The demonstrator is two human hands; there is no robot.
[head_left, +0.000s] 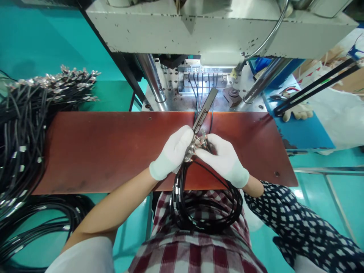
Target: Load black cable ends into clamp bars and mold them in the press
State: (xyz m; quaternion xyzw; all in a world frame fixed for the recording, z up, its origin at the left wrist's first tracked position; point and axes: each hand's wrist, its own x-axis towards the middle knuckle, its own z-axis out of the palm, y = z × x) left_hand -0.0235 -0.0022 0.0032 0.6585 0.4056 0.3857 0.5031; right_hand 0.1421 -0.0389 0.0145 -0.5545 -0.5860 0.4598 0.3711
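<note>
Chipped off-white metal press (170, 32): fills 12 o'clock, above round steel posts (152, 79).
Flat reddish-brown board (108, 151): runs from 9 towards 3 o'clock, beneath both hands.
Heap of black cables with silvery ends (22, 125): lies at 9 o'clock, beside the board, ends bunched towards 10.
Flat blue work surface (309, 136): at 3 o'clock, bearing an off-white knitted glove (301, 112).
Large coil of black cable (204, 225): at 6 o'clock, over maroon-and-white checked cloth (182, 250), rising to both hands.
Left hand in white glove (176, 149): near the dial's centre, closed, gripping a slim grey metal bar (205, 110).
Right hand in white glove (227, 159): towards 4 o'clock, fingers closed on small silvery metal connectors (189, 151).
Bar: slants up to 1 o'clock, passing in front of thin black cables (196, 91) leading into the press.
Connectors: between both hands, at the coil's upper ends, partly hidden by fingers.
</note>
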